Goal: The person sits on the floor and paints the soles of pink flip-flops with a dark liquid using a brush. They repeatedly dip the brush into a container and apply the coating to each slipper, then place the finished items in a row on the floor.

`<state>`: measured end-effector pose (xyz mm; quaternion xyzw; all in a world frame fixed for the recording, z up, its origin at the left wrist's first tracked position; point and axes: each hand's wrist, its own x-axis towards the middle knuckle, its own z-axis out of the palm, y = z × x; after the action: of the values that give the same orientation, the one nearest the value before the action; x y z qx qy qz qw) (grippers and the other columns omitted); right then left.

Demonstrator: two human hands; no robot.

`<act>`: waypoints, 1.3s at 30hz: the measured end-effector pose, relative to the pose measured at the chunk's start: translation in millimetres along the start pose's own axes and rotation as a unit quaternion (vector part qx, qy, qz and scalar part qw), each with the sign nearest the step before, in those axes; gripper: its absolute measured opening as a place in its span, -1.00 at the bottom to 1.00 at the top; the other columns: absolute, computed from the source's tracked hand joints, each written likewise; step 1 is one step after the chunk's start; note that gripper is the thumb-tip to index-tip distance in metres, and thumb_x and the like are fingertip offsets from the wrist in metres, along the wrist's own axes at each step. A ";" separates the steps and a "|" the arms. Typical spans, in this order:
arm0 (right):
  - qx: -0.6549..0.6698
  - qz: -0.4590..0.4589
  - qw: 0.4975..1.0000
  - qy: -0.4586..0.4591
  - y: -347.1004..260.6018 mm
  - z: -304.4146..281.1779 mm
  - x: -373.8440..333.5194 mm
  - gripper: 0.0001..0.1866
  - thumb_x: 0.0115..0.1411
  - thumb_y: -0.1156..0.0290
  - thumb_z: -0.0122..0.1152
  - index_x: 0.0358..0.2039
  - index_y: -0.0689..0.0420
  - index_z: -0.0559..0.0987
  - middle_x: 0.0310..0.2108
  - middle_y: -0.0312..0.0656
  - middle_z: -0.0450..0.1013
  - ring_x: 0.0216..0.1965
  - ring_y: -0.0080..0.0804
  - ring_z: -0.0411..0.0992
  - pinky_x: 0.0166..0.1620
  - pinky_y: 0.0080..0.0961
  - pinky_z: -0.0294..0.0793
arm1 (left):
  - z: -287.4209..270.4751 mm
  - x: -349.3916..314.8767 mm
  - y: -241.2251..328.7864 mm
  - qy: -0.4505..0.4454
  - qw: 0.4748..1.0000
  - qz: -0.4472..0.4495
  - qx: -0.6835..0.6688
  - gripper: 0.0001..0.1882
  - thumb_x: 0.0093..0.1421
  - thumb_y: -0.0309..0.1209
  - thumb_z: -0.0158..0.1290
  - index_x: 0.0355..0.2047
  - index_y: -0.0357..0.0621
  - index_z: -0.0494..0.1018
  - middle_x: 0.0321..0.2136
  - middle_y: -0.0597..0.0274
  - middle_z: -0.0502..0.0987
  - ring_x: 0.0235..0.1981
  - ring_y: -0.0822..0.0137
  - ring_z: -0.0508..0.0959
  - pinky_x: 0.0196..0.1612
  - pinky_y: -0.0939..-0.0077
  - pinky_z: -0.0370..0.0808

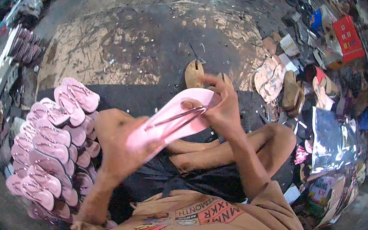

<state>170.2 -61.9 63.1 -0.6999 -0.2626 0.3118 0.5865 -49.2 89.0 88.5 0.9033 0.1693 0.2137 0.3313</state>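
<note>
A pink flip-flop [174,108] with thin dark, shiny straps is held up in front of me, above my crossed legs. My left hand [132,140] is closed round its heel end, its fingers partly blurred. At the toe end, my right hand [223,108] grips the sole's edge near the point where the straps meet. Just beyond the sandal, a tan wooden shoe last [194,75] with a dark slot rests on the floor. A second tan piece beside it is mostly hidden behind my right hand.
A big heap of pink flip-flops [47,155] lies on my left. To the right are pale pink sole-shaped pieces [270,78], brown lasts [291,89], a clear plastic bag [331,139], a red box [348,38] and scraps. Bits of debris dot the dark floor [132,40].
</note>
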 end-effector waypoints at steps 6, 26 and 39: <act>0.199 0.048 0.974 -0.094 26.2 -36.3 -25.1 -0.28 0.30 0.31 0.45 0.37 0.30 0.38 0.19 -0.14 0.51 0.02 -0.47 0.53 0.13 -0.47 0.53 | -30.2 -0.3 -21.3 -0.106 0.991 0.007 0.084 -0.39 0.06 0.01 0.46 -0.05 -0.21 0.64 -0.10 0.05 0.62 -0.01 0.10 0.58 0.09 0.22 0.46; -0.011 -0.024 0.986 -0.165 39.7 51.7 -36.5 -0.35 0.39 0.36 0.30 0.43 0.13 0.33 0.20 -0.06 0.44 -0.02 -0.36 0.51 0.17 -0.39 0.48 | 7.2 -151.2 -56.0 0.112 0.877 -0.320 -0.341 -0.48 0.28 -0.40 0.30 0.21 -0.32 0.50 0.01 0.16 0.62 0.00 0.42 0.57 0.14 0.40 0.52; -0.164 -0.001 0.985 -0.053 13.8 -150.9 -52.7 -0.48 0.39 0.30 0.32 0.29 0.17 0.47 0.08 -0.10 0.55 0.08 -0.31 0.57 0.12 -0.29 0.57 | -73.2 -38.5 -169.5 0.097 0.955 -0.263 -0.097 -0.52 0.42 -0.31 0.02 0.28 -0.23 0.42 0.21 0.01 0.48 0.14 0.17 0.50 0.34 0.12 0.30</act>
<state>247.4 -202.1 74.1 -0.7688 -0.3413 0.3006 0.4496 -146.3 232.8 14.6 0.7652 0.4109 0.2205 0.4438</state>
